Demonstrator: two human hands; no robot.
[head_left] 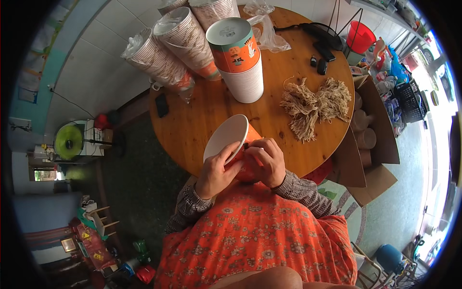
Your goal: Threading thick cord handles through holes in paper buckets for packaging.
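A large paper tub (225, 138), white inside and orange-red outside, is tilted over the near edge of the round wooden table. My left hand (219, 169) grips it by the rim, with the thumb outside on the wall. The fingers of my right hand (267, 163) are curled in a pinch against the tub's outer side, by a small dark spot. Whatever they pinch is hidden. Beyond the tub stands an upside-down stack of similar tubs (243, 77), its top one orange and green. A bundle of beige strings (315, 106) lies to the right of my hands.
Plastic-wrapped stacks of tubs (178, 41) stand at the back left of the table (192, 132). Small black items (321, 65) and a clear plastic bag (269, 36) lie farther back. An open cardboard box (358, 159) holding tubs is at the right, and a green fan (69, 142) stands left.
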